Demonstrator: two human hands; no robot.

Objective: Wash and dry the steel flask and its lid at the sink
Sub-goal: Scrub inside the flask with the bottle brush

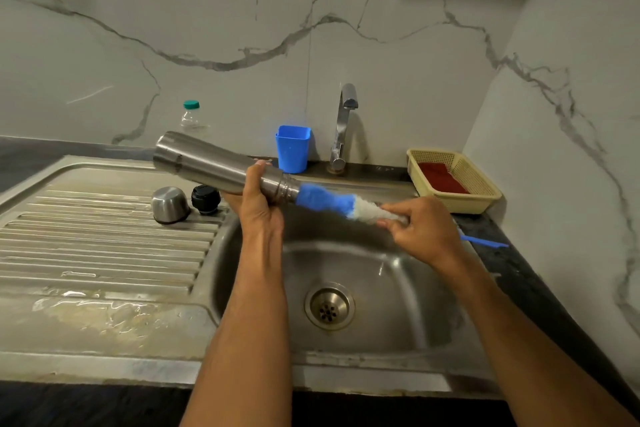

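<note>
Head: brush (332,199) in flask (214,163) (tilted)

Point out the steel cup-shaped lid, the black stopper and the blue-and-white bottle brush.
steel cup-shaped lid (170,203): head view, domed side.
black stopper (205,199): head view, ribbed top.
blue-and-white bottle brush (325,198): head view, blue bristles outside the flask mouth.

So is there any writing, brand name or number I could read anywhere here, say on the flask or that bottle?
None can be read.
Steel flask: plain metal, no print showing.
Clear bottle with green cap: no label visible.
Blue cup and basket: unmarked.
</note>
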